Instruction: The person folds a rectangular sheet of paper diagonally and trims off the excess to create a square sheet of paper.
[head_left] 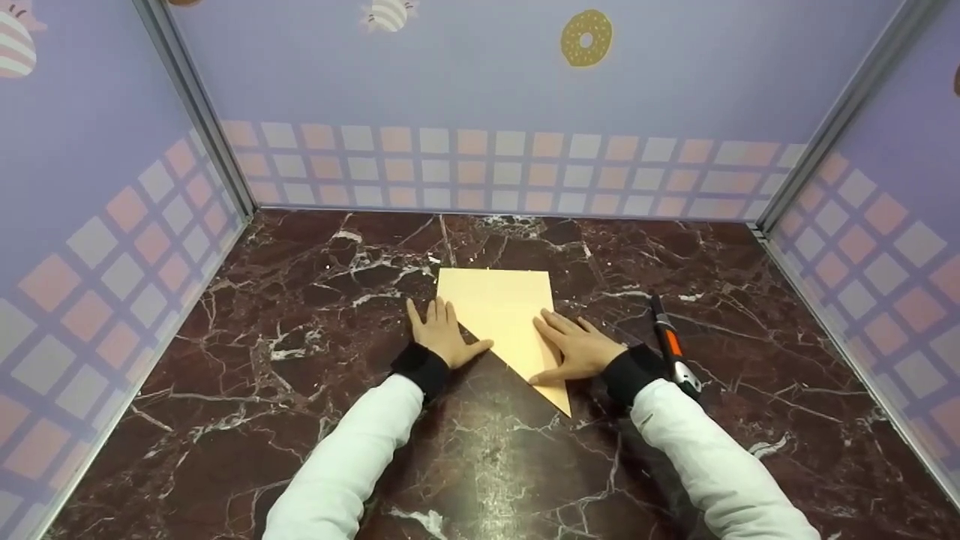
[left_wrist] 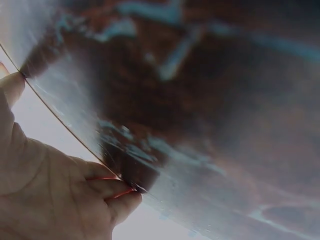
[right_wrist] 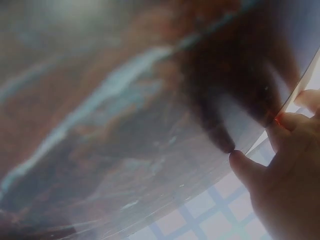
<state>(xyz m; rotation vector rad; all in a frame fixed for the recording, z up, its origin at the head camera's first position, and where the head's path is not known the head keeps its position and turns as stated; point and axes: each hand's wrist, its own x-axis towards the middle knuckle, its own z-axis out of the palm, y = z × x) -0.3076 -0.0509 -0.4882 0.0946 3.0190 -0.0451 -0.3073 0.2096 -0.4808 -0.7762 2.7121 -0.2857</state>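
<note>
A pale yellow sheet of paper (head_left: pixel 499 307) lies flat on the table, with a straight far edge, a slanted near-left edge and a sharp point at the near right. My left hand (head_left: pixel 444 336) rests at the slanted edge, fingers spread and straight, its thumb on the paper. On the right side of the sheet my right hand (head_left: pixel 579 349) presses with extended fingers, the thumb lying near the point. In the left wrist view, fingertips of the left hand (left_wrist: pixel 55 192) touch down along the paper's edge. The right wrist view shows the right hand (right_wrist: pixel 287 170) with fingertips on the tabletop and sheet.
A slim black tool with orange and silver parts (head_left: pixel 673 346) lies just right of the right wrist. The dark red marbled table (head_left: pixel 247 442) is enclosed by a back wall (head_left: pixel 480 90) and two side walls with a checked pattern.
</note>
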